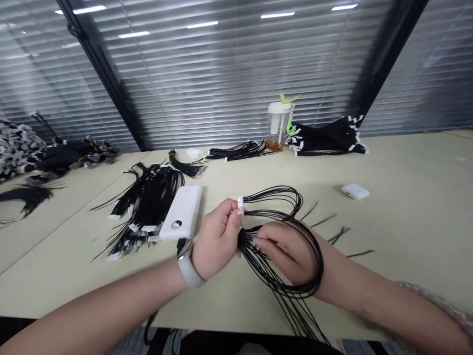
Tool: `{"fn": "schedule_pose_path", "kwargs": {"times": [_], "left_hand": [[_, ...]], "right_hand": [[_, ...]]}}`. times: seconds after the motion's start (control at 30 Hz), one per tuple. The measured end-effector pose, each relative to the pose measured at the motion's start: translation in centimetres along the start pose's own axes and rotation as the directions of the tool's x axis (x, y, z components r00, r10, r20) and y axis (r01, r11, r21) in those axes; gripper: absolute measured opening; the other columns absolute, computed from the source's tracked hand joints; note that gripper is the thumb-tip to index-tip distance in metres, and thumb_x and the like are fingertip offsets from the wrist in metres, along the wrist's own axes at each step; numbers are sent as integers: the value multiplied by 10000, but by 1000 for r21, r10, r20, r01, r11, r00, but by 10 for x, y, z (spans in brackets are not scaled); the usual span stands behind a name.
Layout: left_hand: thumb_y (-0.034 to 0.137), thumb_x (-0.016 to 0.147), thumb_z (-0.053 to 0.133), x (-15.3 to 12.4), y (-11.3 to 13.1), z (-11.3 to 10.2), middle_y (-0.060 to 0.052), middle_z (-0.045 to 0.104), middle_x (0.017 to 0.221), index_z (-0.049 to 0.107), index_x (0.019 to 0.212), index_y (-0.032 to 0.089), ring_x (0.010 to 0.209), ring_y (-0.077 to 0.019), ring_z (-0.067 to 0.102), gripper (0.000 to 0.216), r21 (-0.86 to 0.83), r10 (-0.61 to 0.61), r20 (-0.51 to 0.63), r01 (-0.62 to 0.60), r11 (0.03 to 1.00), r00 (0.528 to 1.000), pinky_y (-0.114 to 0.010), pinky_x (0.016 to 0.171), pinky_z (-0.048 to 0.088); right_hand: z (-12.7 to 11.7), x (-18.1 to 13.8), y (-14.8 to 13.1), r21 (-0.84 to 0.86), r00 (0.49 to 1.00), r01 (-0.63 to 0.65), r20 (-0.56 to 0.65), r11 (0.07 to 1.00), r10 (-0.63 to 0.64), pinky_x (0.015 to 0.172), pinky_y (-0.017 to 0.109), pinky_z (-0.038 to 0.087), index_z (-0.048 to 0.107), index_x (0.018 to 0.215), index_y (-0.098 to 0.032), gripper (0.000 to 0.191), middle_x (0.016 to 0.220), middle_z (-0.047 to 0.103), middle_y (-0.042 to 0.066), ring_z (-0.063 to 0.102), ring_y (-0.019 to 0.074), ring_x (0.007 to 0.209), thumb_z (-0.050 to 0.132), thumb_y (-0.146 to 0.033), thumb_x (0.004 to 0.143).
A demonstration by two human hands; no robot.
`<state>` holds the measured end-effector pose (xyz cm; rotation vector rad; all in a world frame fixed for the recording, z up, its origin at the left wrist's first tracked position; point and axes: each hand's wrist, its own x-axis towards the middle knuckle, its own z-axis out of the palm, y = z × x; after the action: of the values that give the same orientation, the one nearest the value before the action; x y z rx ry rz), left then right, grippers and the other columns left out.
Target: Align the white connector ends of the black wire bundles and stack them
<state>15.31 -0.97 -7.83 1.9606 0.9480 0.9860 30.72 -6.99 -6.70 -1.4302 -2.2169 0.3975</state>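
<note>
My left hand is closed, with thumb and fingers pinching the white connector ends of a bundle of black wires. A white connector pokes out above the left thumb. From there the wires bend right in wide loops, and loose lengths hang toward the table's front edge. My right hand sits inside the loops, wires passing over its back and wrist. Its fingers are closed on wires just right of the left hand; how many they hold is hidden. Several thin wire ends stick out beyond the right forearm.
A white power bank lies left of my hands beside a pile of black cables. Farther back are a lidded cup with amber liquid, a cable stack and a flat bundle. A white earbud case rests right.
</note>
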Motion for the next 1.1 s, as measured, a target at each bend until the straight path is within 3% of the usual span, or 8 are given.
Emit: {"fn": "schedule_pose_path", "kwargs": {"times": [0.23,0.37,0.5,0.63,0.73,0.83,0.93,1.1], "left_hand": [[326,880,347,6,4,1,60,390,486,412,656,180,424,-83,407,275,140,2,21,-4,990,1000,-209,464,336],[371,867,359,12,-1,0,69,388,477,437,677,182,353,-79,405,280,47,-79,-1,79,996,997,-212,409,337],[410,859,362,15,-3,1,69,399,469,489,722,177,312,-80,420,298,-5,-137,17,137,991,990,-206,356,324],[428,850,372,14,-1,3,63,414,489,478,714,171,296,-79,426,309,-73,-208,96,215,974,973,-198,315,304],[420,855,367,13,0,4,70,391,438,462,709,169,296,-80,414,305,-121,-238,182,262,957,954,-185,313,296],[407,862,364,12,-1,3,66,407,433,452,711,166,305,-69,398,298,-155,-224,251,267,951,942,-175,327,306],[404,863,372,11,1,2,66,407,407,421,672,172,308,-66,388,305,-190,-190,285,249,950,940,-169,332,303],[387,862,390,9,3,2,73,393,388,427,667,177,304,-67,389,289,-242,-157,333,245,939,930,-166,332,305]], "right_hand": [[-19,-6,9,-284,1000,-16,4,959,18,491,233,255,459,612,-178,178,582,514,-20,405,91,515,436,-197,788],[-54,-7,33,-416,957,-260,-230,871,176,453,255,244,617,668,-216,136,488,523,-10,410,114,443,515,-250,751],[-75,-3,42,67,739,-215,-641,974,207,649,311,436,667,837,-226,146,827,646,29,582,160,716,575,-297,748],[-69,1,37,499,564,106,-743,860,361,658,317,488,612,990,-211,234,733,611,17,589,131,674,505,-328,818],[-55,2,32,517,737,22,-587,856,336,482,248,457,321,1292,-227,489,602,566,-34,526,101,485,483,-301,837],[-39,2,28,349,903,-128,-345,928,254,410,201,364,446,1095,-190,276,614,572,-22,472,79,449,464,-288,837],[-27,4,24,133,951,-136,-259,982,167,461,205,318,531,726,-166,155,578,532,-19,435,70,494,466,-264,827],[-21,6,18,51,966,-155,-203,987,162,468,210,273,561,668,-162,202,542,506,-26,400,70,490,462,-249,821]]}}
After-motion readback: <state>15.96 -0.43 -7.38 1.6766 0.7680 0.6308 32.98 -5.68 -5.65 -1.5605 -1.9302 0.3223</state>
